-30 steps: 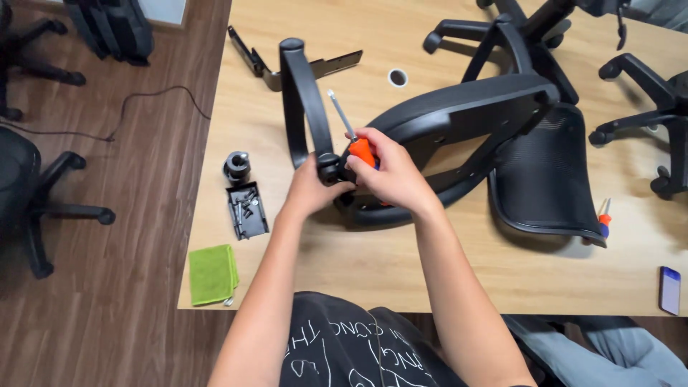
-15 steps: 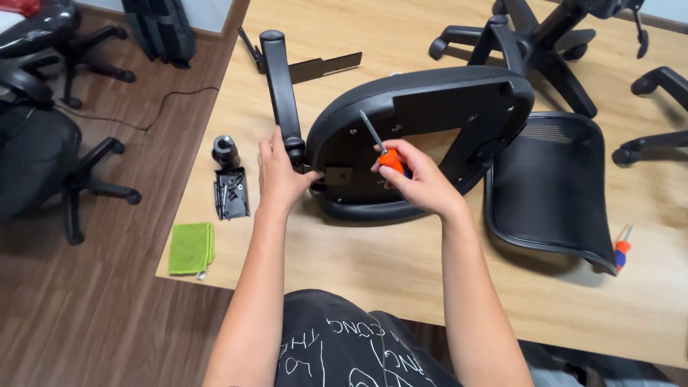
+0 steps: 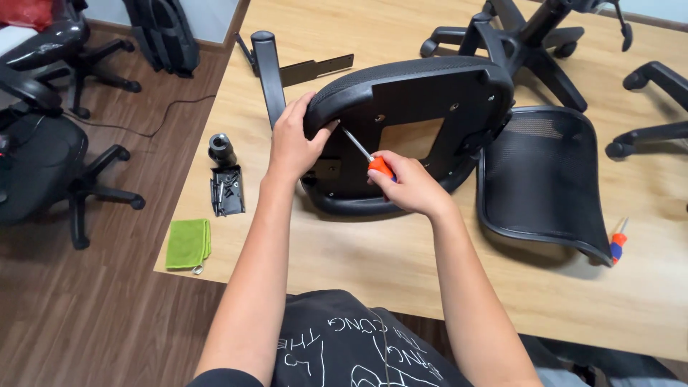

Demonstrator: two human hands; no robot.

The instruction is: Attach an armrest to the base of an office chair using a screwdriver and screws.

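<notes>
A black office chair seat [image 3: 430, 100] lies upside down on the wooden table [image 3: 401, 279], with a black armrest [image 3: 268, 68] standing at its left side. My left hand [image 3: 294, 140] grips the seat's left rim beside the armrest. My right hand [image 3: 405, 188] holds an orange-handled screwdriver [image 3: 367, 155]; its metal tip points up-left at the seat's underside near the armrest mount. A black mesh chair back [image 3: 545, 179] lies flat to the right of the seat.
A packet of screws [image 3: 227, 190], a black cylinder [image 3: 221, 149] and a green cloth [image 3: 188, 244] lie near the table's left edge. A second screwdriver [image 3: 616, 242] lies right. A chair base [image 3: 530, 39] and armrest [image 3: 652, 107] lie behind. Office chairs [image 3: 43, 158] stand on the floor at left.
The seat has been tipped flatter and turned. My left hand shifted from the armrest base onto the seat's rim. My right hand lowered the screwdriver toward the underside.
</notes>
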